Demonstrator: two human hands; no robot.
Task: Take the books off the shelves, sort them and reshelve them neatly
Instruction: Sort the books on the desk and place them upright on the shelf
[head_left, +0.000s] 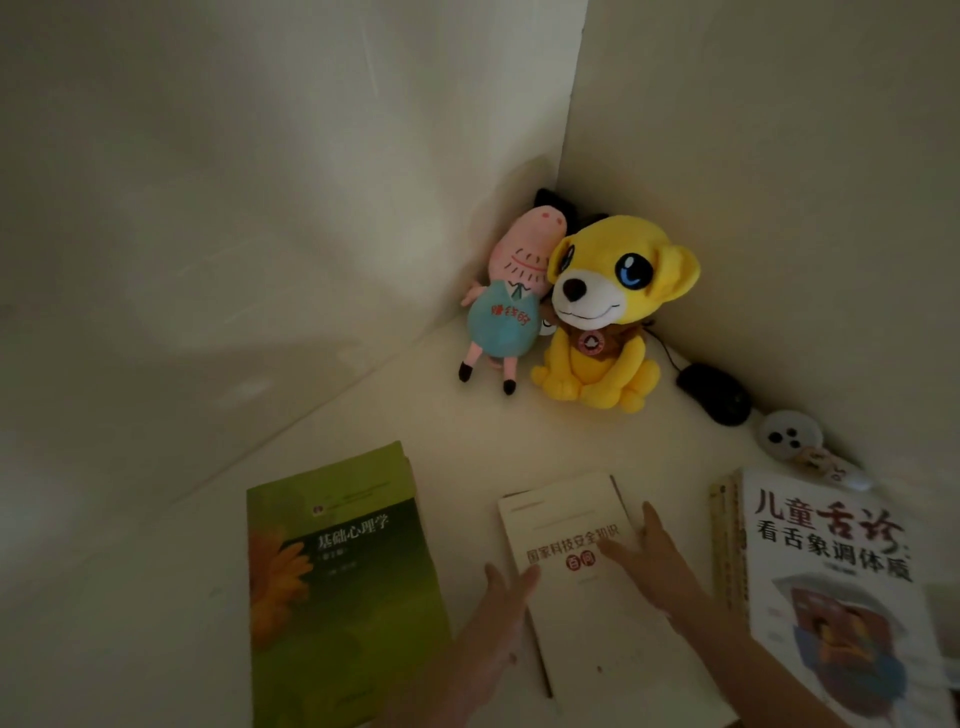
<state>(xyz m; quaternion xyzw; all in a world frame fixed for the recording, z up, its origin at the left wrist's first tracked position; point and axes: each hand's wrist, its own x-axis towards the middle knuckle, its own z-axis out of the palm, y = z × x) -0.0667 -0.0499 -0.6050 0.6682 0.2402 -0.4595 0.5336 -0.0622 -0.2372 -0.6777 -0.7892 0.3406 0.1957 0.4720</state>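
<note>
Nearest the camera, both hands are stretched forward over a white book (587, 629) that lies flat, cover up, on a pale surface (457, 441). The left hand (501, 608) is flat with straight fingers, its fingertips touching the book's left edge and cover corner. The right hand (652, 564) lies on the cover with its fingers extended and its thumb spread toward the book's right edge. Neither hand curls round the book or lifts it, so both are flat and open on it. Just left of the left hand, a green book (343, 587) with an orange flower on its cover lies flat, apart from the white one. Just right of the right hand, a large white illustrated book (831, 582) sits on top of a stack, with the yellowish spines (724, 545) of the lower books showing at its left side. Beyond the right hand's fingertips, a round white device (789, 434) and a black mouse (716, 393) rest along the right wall. Farther off, past both hands in the corner where the two walls meet, a yellow plush dog (602, 322) sits upright with a pink plush pig (514, 291) leaning against its left side.
</note>
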